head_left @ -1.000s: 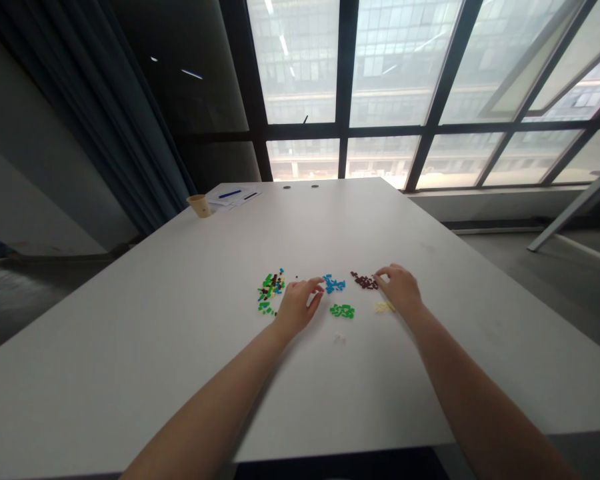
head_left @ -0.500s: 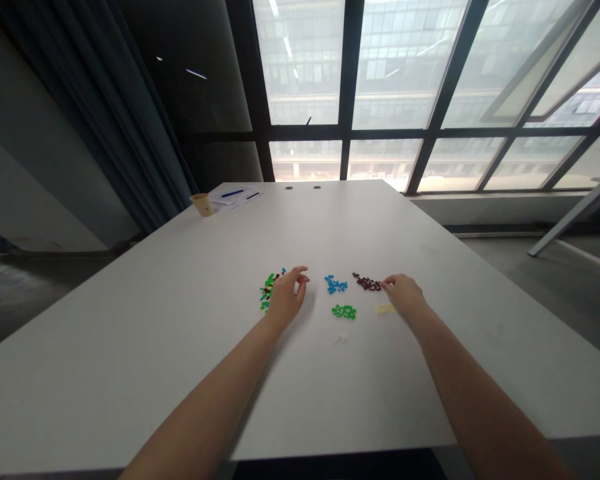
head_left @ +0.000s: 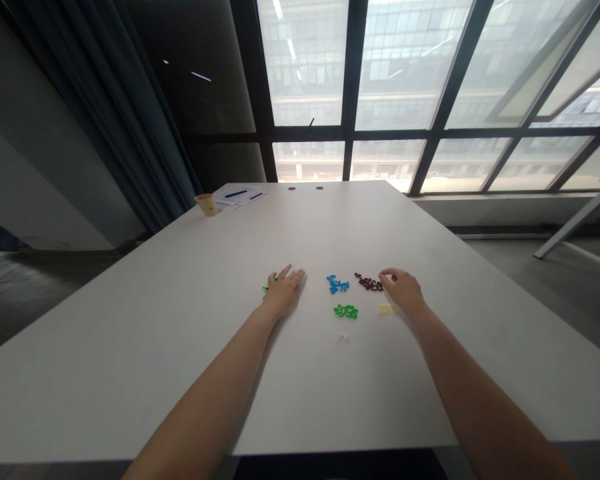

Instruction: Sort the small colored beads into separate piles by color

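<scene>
Your left hand point(head_left: 283, 292) spreads open over the leftmost pieces point(head_left: 265, 289); your right hand point(head_left: 403, 289) curls beside the brown pieces point(head_left: 369, 283), its grip too small to tell.

Forearms point(head_left: 219, 375) extend forward, left fingers point(head_left: 285, 272) spread, right fingers point(head_left: 394, 272) curled inward.

One blue pile point(head_left: 337, 285), one green pile point(head_left: 347, 312), one brown pile point(head_left: 369, 283), one yellow pile point(head_left: 386, 309), one cup point(head_left: 208, 205) are showing.
</scene>
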`<action>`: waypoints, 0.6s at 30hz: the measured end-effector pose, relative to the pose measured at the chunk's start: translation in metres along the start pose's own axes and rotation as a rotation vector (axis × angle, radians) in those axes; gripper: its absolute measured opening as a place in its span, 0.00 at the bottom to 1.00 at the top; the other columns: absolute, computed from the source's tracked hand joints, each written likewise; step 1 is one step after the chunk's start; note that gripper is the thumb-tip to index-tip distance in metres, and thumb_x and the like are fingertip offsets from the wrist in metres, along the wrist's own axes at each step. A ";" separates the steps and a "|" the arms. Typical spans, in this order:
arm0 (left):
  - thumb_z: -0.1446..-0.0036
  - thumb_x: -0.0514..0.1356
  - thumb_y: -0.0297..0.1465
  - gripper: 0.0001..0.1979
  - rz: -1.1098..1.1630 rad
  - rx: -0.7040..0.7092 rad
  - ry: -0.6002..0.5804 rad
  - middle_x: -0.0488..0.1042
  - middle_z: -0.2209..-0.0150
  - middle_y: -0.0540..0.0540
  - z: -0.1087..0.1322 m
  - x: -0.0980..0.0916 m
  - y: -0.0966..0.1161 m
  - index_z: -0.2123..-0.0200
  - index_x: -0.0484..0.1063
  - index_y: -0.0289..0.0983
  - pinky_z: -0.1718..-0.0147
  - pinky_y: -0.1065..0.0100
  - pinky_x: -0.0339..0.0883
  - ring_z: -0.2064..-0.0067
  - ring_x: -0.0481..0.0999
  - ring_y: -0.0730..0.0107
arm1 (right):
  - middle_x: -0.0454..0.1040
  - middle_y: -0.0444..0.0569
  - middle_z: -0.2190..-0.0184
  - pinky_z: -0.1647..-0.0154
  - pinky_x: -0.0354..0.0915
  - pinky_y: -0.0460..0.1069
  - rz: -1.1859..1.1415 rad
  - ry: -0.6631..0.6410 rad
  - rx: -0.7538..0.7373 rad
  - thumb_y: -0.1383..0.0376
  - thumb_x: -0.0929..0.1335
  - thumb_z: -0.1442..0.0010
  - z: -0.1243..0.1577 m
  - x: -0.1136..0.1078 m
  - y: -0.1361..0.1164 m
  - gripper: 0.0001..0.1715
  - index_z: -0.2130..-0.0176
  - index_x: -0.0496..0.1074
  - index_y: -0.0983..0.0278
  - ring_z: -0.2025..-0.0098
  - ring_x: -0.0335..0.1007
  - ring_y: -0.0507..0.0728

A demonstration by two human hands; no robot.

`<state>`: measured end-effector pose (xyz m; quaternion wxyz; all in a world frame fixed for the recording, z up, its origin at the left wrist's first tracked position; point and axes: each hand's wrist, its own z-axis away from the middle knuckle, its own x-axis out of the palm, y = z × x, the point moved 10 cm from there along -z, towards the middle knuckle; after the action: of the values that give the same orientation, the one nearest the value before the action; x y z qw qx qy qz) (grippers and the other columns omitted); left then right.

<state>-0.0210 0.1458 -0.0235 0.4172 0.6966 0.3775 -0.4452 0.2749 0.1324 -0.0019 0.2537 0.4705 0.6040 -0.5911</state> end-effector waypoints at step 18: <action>0.46 0.50 0.26 0.13 -0.089 0.040 0.031 0.74 0.60 0.45 0.001 -0.010 0.016 0.64 0.73 0.42 0.57 0.57 0.48 0.55 0.65 0.62 | 0.74 0.49 0.66 0.62 0.58 0.49 -0.030 -0.015 -0.086 0.59 0.61 0.48 0.008 0.000 -0.020 0.16 0.66 0.75 0.60 0.63 0.67 0.56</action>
<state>-0.0101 0.1377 -0.0102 0.3772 0.6940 0.4057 -0.4599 0.2550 0.1277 0.0062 0.2695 0.4456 0.6340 -0.5717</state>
